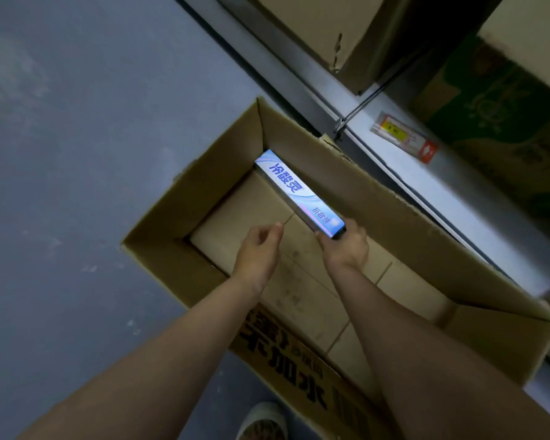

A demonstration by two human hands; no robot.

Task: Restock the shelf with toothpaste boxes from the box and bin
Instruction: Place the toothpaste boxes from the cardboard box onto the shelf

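Observation:
An open cardboard box [378, 198] stands on the floor beside the shelf. Inside it a blue and white toothpaste box [294, 188] lies along the far wall. My right hand [346, 246] grips the near end of that toothpaste box. My left hand [261, 249] hovers inside the cardboard box just left of it, fingers loosely curled, holding nothing. The bottom of the cardboard box shows bare brown flaps.
The metal shelf edge [451, 188] runs diagonally at the right, carrying a yellow and red price tag [404, 138]. Brown cartons [334, 27] and a green carton [489, 100] sit on the shelf. Blue-grey floor [77, 154] lies to the left. A shoe [264, 420] shows at the bottom.

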